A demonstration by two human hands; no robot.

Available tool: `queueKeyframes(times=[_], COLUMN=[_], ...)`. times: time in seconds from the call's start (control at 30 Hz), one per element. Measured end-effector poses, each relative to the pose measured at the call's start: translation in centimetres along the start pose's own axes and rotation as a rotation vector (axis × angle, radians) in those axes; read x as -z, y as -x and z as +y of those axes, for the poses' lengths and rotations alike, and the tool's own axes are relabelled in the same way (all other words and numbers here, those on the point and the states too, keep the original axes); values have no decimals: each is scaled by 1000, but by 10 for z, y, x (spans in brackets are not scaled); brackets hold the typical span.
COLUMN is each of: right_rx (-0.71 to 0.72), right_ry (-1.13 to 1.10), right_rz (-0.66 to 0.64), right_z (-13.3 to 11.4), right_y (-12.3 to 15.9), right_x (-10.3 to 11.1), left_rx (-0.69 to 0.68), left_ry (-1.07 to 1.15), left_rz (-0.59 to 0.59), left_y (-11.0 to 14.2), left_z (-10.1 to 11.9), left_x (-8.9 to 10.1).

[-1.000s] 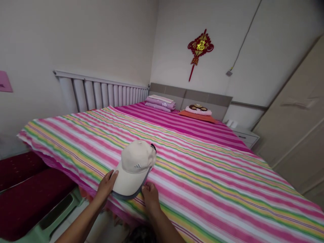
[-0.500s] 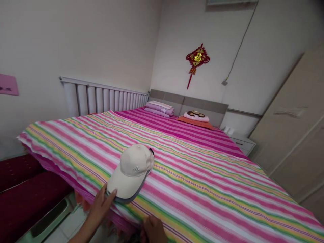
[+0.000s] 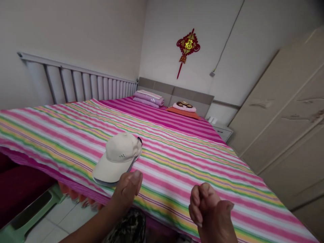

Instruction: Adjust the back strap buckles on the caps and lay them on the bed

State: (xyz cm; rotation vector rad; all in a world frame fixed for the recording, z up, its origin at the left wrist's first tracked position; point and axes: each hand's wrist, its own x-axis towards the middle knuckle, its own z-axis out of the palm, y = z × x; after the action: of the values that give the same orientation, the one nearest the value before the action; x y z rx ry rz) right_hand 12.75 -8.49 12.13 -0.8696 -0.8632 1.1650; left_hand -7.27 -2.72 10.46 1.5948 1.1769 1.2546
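Observation:
A cream baseball cap (image 3: 118, 153) with a small logo rests on the striped bedspread (image 3: 172, 189), its brim toward the near edge of the bed. My left hand (image 3: 126, 189) is just right of the brim and overlaps it in view. Its thumb is stretched out and the other fingers are mostly hidden behind it; nothing shows in it. Further right, my right hand (image 3: 211, 209) hovers over the bedspread with the palm partly turned up. Its fingers are loosely curled, the thumb stands apart, and it holds nothing.
Folded purple bedding (image 3: 149, 99) and a pink pillow (image 3: 184, 107) lie by the headboard (image 3: 187, 96). A radiator (image 3: 83, 81) lines the left wall. At the lower left stands a green stool (image 3: 37, 212). On the right are a nightstand (image 3: 222, 132) and a wardrobe (image 3: 275, 111).
My left hand has let go of the cap's brim and moved right. My right hand has risen from the bed's edge and shifted right, turning palm up. The view has swung right.

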Motion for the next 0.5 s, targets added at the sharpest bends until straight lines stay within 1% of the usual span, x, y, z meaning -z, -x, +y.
queueKeyframes(times=[0.07,0.13,0.23,0.37,0.43,0.5], right_rx=[31,36,20,-12,-15,-10], right_ry=[-42,-64,-85,-103,-78,39], right_rz=[24,61,103,111,116,129], right_z=[-7,-7,-6,-8,-6,1], right_y=[5,10,15,17,18,18], right_x=[1,5,10,16,20,26], left_rx=[-34,-47,-50,-31,-9,51], left_ry=[27,50,66,52,46,50], left_rz=[-52,-71,-66,-86,-82,-75], left_y=[0,1,2,3,2,-2], left_z=[7,5,3,1,-5,-16], left_x=[-6,-10,-11,-11,-12,-13])
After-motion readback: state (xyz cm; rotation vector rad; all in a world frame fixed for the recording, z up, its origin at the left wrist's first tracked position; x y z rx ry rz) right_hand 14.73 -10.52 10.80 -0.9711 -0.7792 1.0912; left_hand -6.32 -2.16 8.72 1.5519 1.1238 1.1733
